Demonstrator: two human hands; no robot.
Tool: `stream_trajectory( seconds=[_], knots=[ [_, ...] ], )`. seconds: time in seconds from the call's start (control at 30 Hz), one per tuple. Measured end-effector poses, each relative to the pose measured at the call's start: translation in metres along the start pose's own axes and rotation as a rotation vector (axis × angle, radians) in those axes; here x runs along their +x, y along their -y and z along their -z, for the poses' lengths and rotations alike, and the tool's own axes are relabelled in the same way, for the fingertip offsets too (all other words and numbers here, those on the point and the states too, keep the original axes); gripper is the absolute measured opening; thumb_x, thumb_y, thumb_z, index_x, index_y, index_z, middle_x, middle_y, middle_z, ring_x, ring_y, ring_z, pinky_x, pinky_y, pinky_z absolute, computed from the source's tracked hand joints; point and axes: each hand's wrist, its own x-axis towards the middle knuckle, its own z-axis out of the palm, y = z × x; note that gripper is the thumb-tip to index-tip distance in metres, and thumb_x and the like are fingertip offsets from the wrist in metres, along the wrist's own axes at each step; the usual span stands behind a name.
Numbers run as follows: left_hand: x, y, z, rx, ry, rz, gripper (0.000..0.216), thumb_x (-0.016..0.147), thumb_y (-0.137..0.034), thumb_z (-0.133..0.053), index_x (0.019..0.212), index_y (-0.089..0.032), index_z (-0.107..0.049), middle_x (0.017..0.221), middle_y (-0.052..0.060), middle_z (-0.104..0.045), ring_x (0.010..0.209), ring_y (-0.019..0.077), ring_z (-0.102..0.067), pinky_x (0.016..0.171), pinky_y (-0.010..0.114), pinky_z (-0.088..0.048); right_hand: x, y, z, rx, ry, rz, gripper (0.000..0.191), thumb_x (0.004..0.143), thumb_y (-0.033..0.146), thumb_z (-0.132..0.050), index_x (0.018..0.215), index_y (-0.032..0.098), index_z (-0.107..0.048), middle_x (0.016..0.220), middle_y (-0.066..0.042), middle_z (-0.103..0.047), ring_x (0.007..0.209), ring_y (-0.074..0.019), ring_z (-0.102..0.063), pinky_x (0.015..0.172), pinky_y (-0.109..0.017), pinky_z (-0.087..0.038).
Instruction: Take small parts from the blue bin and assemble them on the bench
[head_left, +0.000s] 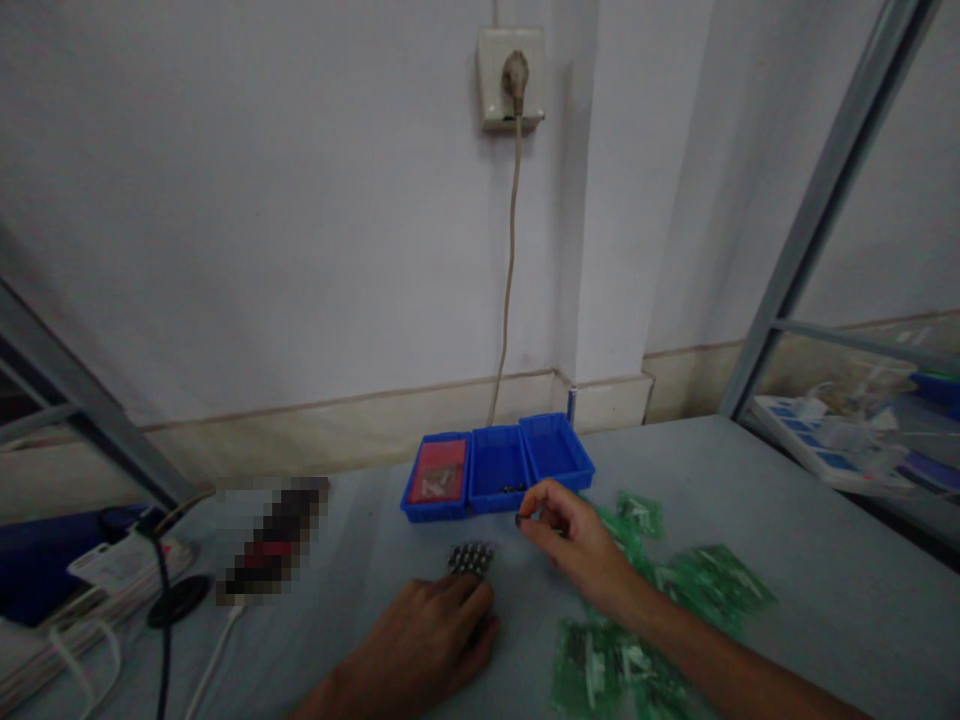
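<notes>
My left hand point(427, 640) lies knuckles up on the grey table point(787, 560), its fingers curled down beside a small cluster of dark metal parts point(470, 557) that touches the fingertips. My right hand point(574, 535) hovers just in front of three blue bins point(497, 468) and pinches a tiny dark part point(519, 520) between thumb and forefinger. The left bin holds a red packet point(437, 470). The middle bin has a few small dark pieces. The right bin looks bare inside.
Several green plastic bags point(675, 590) lie under and right of my right forearm. A blurred-out object point(271, 540), white cables and a black round base point(176, 600) sit at the left. A wall socket with a plug point(513, 80) is above the bins. Metal frame posts stand both sides.
</notes>
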Motion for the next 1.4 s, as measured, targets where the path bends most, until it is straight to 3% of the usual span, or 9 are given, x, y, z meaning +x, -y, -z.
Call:
stream_trajectory(
  seconds=[0.17, 0.33, 0.7, 0.83, 1.03, 1.17, 1.4],
  knots=[
    [0.000, 0.001, -0.004, 0.008, -0.032, -0.020, 0.008, 0.102, -0.022, -0.051, 0.095, -0.022, -0.049, 0.087, 0.001, -0.068, 0.066, 0.0169, -0.066, 0.057, 0.026, -0.047, 0.003, 0.001, 0.001, 0.262, 0.016, -0.141, 0.030, 0.089, 0.049, -0.071, 0.098, 0.021, -0.064, 0.068, 0.006, -0.050, 0.050, -0.0093, -0.039, 0.045, -0.022, -0.028],
    [0.000, 0.002, -0.006, 0.013, -0.037, -0.032, 0.009, 0.103, -0.021, -0.050, 0.094, -0.022, -0.049, 0.085, 0.001, -0.068, 0.063, 0.0155, -0.066, 0.056, 0.025, -0.047, 0.004, -0.003, -0.002, 0.414, 0.013, -0.187, 0.038, 0.090, 0.055, -0.069, 0.088, 0.018, -0.062, 0.079, 0.001, -0.060, 0.050, -0.0062, -0.038, 0.043, -0.020, -0.024],
    [-0.001, 0.004, -0.011, -0.042, -0.079, -0.046, 0.010, 0.103, -0.020, -0.048, 0.093, -0.023, -0.046, 0.084, 0.000, -0.067, 0.062, 0.0161, -0.067, 0.056, 0.025, -0.048, 0.006, -0.007, -0.002, 0.581, -0.035, -0.283, 0.051, 0.082, 0.063, -0.076, 0.074, 0.019, -0.053, 0.061, 0.007, -0.044, 0.045, -0.0046, -0.028, 0.041, -0.020, -0.019],
    [-0.001, 0.004, -0.011, -0.018, -0.050, -0.041, 0.012, 0.101, -0.017, -0.050, 0.092, -0.023, -0.044, 0.084, -0.001, -0.068, 0.062, 0.0154, -0.067, 0.056, 0.024, -0.048, 0.007, -0.006, -0.002, 0.563, -0.063, -0.248, 0.046, 0.083, 0.060, -0.076, 0.080, 0.018, -0.057, 0.068, 0.005, -0.051, 0.046, -0.0044, -0.032, 0.041, -0.019, -0.020],
    [-0.002, 0.005, -0.014, -0.043, -0.125, -0.055, 0.012, 0.099, -0.013, -0.047, 0.095, -0.024, -0.042, 0.080, -0.001, -0.067, 0.059, 0.0162, -0.065, 0.054, 0.025, -0.046, 0.005, -0.001, -0.002, 0.450, -0.025, -0.174, 0.039, 0.087, 0.057, -0.073, 0.090, 0.020, -0.061, 0.077, 0.002, -0.059, 0.053, -0.0080, -0.043, 0.041, -0.019, -0.032],
    [-0.002, 0.006, -0.017, -0.058, -0.125, -0.066, 0.014, 0.098, -0.012, -0.047, 0.093, -0.024, -0.041, 0.079, -0.002, -0.066, 0.058, 0.0152, -0.064, 0.053, 0.024, -0.045, 0.005, -0.003, -0.002, 0.296, -0.048, -0.103, 0.036, 0.083, 0.052, -0.078, 0.093, 0.021, -0.062, 0.075, 0.003, -0.056, 0.056, -0.0114, -0.048, 0.042, -0.020, -0.038],
    [-0.001, 0.007, -0.021, -0.040, -0.140, -0.063, 0.015, 0.096, -0.011, -0.049, 0.093, -0.024, -0.041, 0.077, -0.003, -0.064, 0.057, 0.0154, -0.063, 0.052, 0.025, -0.043, 0.004, -0.007, 0.001, 0.051, -0.080, 0.026, 0.024, 0.087, 0.042, -0.076, 0.093, 0.021, -0.065, 0.078, 0.003, -0.054, 0.060, -0.0112, -0.050, 0.045, -0.020, -0.039]
  ],
)
